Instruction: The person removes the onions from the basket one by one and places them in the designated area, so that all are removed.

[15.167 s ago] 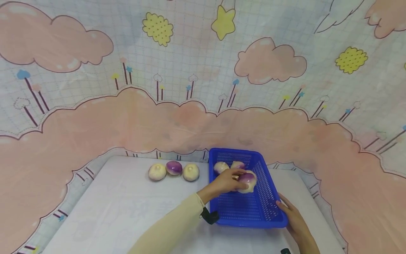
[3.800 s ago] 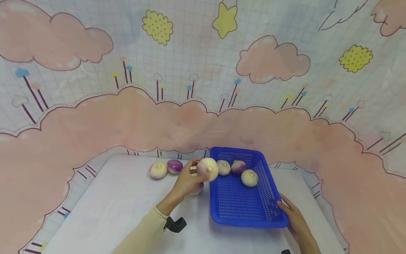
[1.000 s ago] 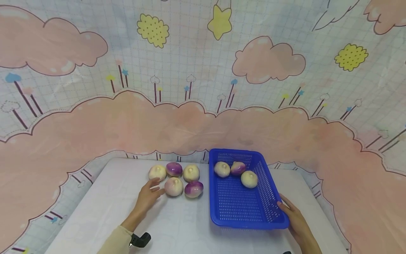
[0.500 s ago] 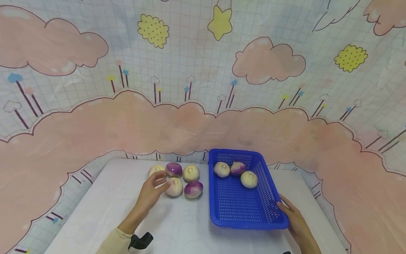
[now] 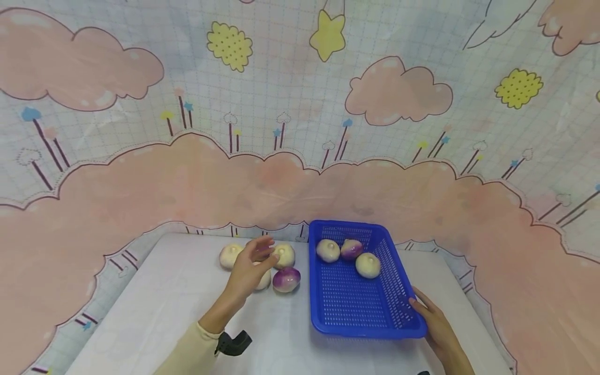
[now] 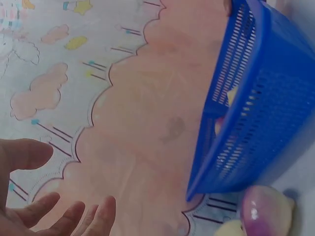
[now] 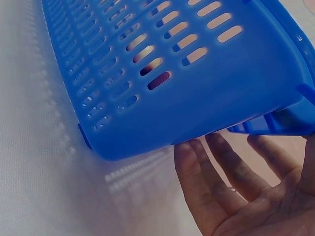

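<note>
My left hand [image 5: 245, 273] hovers over a group of turnips on the table, fingers spread and loosely bent, palm bare in the left wrist view. Around it show a whitish turnip [image 5: 230, 256] at left, another [image 5: 285, 255] at the back, a purple-and-white turnip [image 5: 286, 279] in front, and a partly covered pale one [image 5: 264, 281]. Three turnips lie in the blue basket [image 5: 365, 333]: two whitish [image 5: 327, 251] [image 5: 367, 265] and one purple-tinged [image 5: 351, 250]. My right hand [image 5: 438, 325] holds the basket's right near corner, thumb over the rim, fingers outside below it.
The white table [image 5: 140, 312] runs up to a patterned cloth backdrop [image 5: 262, 187] with pink clouds. The basket's perforated wall [image 6: 270, 118] rises to the right of the turnip group. A black strap-mounted device [image 5: 233, 344] sits on the left wrist.
Earlier the left hand took turnips from the basket to the table. Over the last second it has risen and moved right, now covering the purple back-row turnip. The right hand stays put.
</note>
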Motion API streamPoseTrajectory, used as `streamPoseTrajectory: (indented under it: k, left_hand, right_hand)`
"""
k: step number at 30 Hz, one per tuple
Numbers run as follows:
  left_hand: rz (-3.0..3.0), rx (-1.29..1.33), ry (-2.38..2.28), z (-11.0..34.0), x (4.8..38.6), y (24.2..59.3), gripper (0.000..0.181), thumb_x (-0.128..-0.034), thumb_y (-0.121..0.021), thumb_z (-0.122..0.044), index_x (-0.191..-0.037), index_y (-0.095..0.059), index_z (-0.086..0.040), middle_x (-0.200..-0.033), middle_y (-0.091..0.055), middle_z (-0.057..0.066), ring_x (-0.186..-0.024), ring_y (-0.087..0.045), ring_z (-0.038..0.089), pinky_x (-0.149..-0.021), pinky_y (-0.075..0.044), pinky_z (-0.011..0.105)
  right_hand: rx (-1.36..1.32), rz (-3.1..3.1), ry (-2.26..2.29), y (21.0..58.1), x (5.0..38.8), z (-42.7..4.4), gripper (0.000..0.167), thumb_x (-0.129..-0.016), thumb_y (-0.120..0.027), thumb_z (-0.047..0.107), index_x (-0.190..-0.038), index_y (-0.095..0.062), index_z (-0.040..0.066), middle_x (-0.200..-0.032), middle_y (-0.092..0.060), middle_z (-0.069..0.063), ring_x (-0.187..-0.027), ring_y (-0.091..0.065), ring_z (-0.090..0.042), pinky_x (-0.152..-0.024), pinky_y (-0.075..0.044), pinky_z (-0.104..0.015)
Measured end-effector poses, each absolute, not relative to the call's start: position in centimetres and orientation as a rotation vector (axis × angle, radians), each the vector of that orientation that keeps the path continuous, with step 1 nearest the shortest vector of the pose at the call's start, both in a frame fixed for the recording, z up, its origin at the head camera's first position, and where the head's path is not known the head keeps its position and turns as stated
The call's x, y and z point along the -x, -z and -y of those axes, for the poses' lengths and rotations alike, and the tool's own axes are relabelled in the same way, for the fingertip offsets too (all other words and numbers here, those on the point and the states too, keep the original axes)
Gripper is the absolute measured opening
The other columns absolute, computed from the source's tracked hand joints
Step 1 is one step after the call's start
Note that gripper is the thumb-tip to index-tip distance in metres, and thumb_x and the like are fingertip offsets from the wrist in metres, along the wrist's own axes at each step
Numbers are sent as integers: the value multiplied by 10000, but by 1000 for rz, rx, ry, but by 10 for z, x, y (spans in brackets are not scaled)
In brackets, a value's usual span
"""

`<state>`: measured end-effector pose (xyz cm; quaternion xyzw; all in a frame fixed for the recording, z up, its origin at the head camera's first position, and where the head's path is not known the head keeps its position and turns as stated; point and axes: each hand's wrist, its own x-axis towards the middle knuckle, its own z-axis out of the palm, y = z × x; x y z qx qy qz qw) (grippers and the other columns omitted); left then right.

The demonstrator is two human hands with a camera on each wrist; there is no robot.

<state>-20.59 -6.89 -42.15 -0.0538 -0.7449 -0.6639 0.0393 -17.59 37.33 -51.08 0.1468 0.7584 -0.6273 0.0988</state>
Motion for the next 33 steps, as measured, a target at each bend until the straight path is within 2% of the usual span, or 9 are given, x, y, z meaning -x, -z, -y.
streamPoseTrajectory:
  k: [5,9,16,22,26,33]
  left_hand:
    - [2221,258,2090,52,210,410,519,-893,-691,-119,-1377,-507,-99,-1404,-544,130,-1326,-519,320,-1110,-419,485]
    - [2183,300,2139,36,217,399,535,-882,-694,-103,-1382,-505,-108,-1409,-548,124,-1329,-513,327,-1040,-493,458]
    - [2189,365,2139,7,231,388,515,-886,-701,-134,-1367,-521,-93,-1366,-574,124,-1284,-557,336,-1008,-521,453]
    - [2207,416,2211,-22,245,386,524,-902,-676,-116,-1387,-489,-56,-1390,-536,180,-1291,-544,363,-958,-557,401]
    - [2235,385,2275,-39,253,386,565,-898,-687,-149,-1410,-465,-62,-1411,-512,180,-1300,-536,350,-971,-551,390]
    - [2334,308,2226,-70,266,385,541,-868,-720,-199,-1371,-531,-134,-1354,-573,123,-1196,-623,278,-888,-572,331]
  right_hand:
    - [-434,-2234,1856,511,175,-374,806,-962,-528,535,-1586,-153,188,-1614,-199,-233,-1447,-295,-457,-1170,-292,-573]
    - [-425,-2225,1865,511,176,-375,805,-964,-524,535,-1587,-146,194,-1623,-175,-228,-1452,-276,-463,-1172,-291,-571]
    - [-418,-2235,1866,512,177,-375,768,-969,-521,531,-1582,-182,217,-1612,-224,-220,-1438,-329,-440,-1133,-387,-520]
    - [-431,-2246,1850,513,175,-376,768,-969,-518,531,-1582,-181,214,-1611,-227,-221,-1436,-332,-440,-1132,-386,-522]
    - [-436,-2243,1858,512,176,-376,756,-972,-522,519,-1580,-192,214,-1602,-250,-225,-1418,-374,-426,-1118,-409,-510]
    - [-422,-2251,1860,511,176,-376,735,-980,-519,500,-1578,-203,212,-1589,-286,-225,-1331,-504,-324,-1083,-459,-461]
